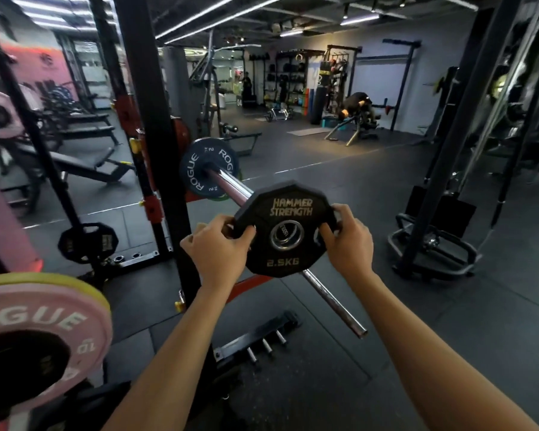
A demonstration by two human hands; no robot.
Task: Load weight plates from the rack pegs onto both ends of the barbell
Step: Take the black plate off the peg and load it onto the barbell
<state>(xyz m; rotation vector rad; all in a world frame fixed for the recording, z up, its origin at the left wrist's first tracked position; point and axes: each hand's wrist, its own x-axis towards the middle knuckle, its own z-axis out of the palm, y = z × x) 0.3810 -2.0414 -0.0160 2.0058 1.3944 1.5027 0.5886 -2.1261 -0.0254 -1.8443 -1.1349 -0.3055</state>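
I hold a black 2.5 kg Hammer Strength plate (282,227) by its two side edges. My left hand (218,244) grips the left edge and my right hand (347,241) grips the right edge. The plate faces me and hides the middle of the chrome barbell sleeve (333,303), which is not through its centre hole. The sleeve's free end points toward me at lower right. Farther up the sleeve sits a blue Rogue plate (196,175) against the rack.
The black rack upright (156,150) stands just left of my hands. A small black plate (87,241) hangs on a low peg, and a pink Rogue plate (44,321) is at lower left. Short chrome pegs (265,345) lie near the floor. A machine base (433,247) is at the right.
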